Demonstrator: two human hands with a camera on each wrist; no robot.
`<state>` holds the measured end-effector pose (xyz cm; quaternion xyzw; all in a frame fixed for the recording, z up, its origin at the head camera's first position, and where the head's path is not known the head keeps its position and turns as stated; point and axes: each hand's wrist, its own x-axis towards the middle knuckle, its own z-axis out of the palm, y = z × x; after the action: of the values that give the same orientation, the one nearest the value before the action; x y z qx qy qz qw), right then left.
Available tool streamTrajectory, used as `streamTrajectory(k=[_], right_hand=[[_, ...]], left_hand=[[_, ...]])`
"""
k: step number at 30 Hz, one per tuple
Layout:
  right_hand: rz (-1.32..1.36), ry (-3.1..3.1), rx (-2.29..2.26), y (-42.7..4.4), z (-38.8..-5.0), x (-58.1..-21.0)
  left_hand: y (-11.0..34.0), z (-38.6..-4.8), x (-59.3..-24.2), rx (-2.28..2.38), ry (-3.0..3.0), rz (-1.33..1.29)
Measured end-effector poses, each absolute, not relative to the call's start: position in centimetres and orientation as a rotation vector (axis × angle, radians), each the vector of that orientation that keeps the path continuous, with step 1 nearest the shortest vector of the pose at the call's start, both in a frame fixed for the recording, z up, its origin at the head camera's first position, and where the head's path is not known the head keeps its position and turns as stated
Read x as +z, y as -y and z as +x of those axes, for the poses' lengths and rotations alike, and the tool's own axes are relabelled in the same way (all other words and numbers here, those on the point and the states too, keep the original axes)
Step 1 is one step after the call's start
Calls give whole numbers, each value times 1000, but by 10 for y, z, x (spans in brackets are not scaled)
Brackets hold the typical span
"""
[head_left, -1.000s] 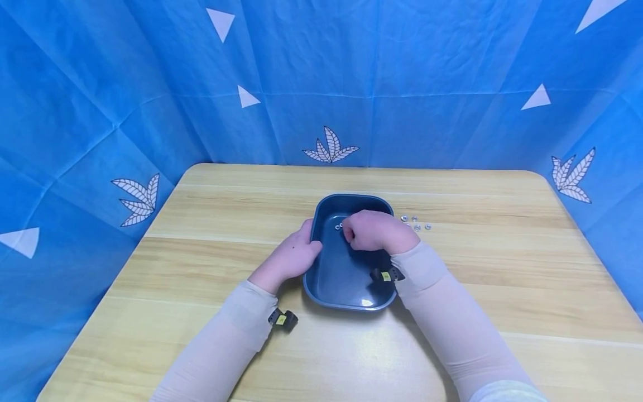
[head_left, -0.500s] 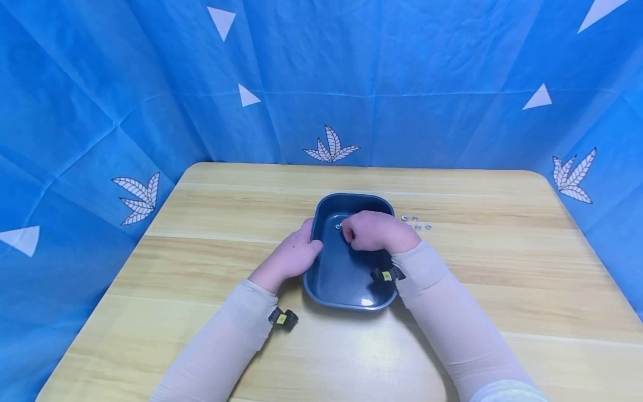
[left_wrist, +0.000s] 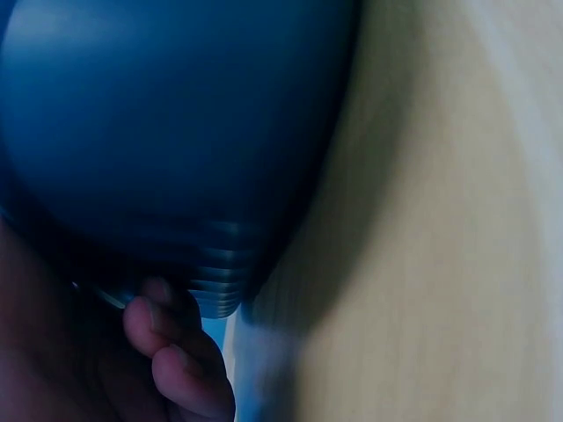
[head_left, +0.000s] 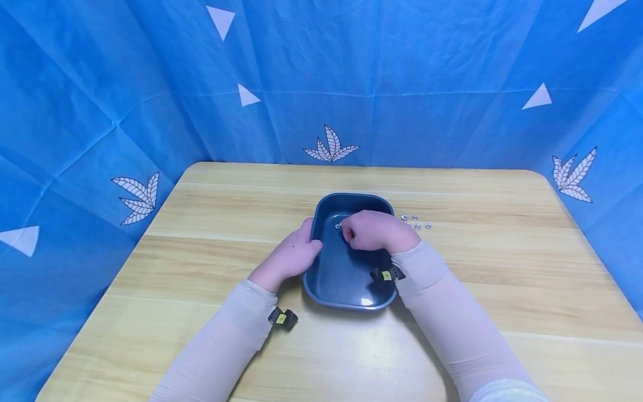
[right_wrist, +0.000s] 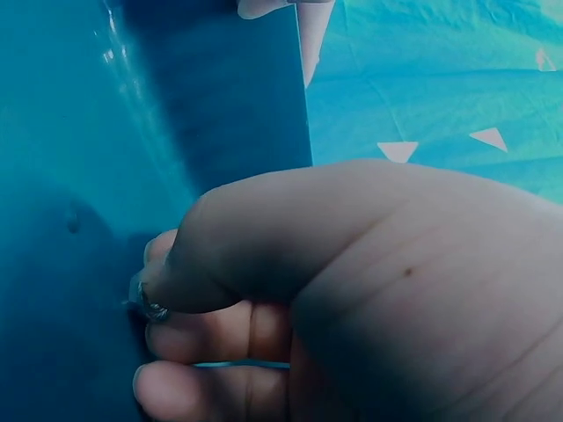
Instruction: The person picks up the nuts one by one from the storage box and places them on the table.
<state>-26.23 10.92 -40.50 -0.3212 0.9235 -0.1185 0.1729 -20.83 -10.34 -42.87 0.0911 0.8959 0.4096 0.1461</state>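
A dark blue rectangular tray (head_left: pixel 346 279) stands on the wooden table. My left hand (head_left: pixel 293 254) grips its left wall, thumb over the rim; in the left wrist view the curled fingers (left_wrist: pixel 189 378) lie against the tray's outside (left_wrist: pixel 176 132). Inside the tray, toward its back, is my right hand (head_left: pixel 372 230), fingers bent down. The right wrist view has this hand (right_wrist: pixel 352 272) pinching a small shiny metal piece (right_wrist: pixel 151 304) between thumb and fingertips, close to the tray floor. A small metal nut (head_left: pixel 337 226) lies in the tray just left of those fingers.
Several small metal nuts (head_left: pixel 417 226) lie on the table (head_left: pixel 502 251) just right of the tray's back part. A blue patterned cloth (head_left: pixel 427 128) hangs behind the table and along both sides.
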Motion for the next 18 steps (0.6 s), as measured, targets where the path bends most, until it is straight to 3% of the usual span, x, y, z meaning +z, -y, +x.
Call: streamTrajectory(k=[18], right_hand=[[-930,-2693,-423,-111,-263,-394]], left_hand=[[103,-208,-428,1171,-2581,243]])
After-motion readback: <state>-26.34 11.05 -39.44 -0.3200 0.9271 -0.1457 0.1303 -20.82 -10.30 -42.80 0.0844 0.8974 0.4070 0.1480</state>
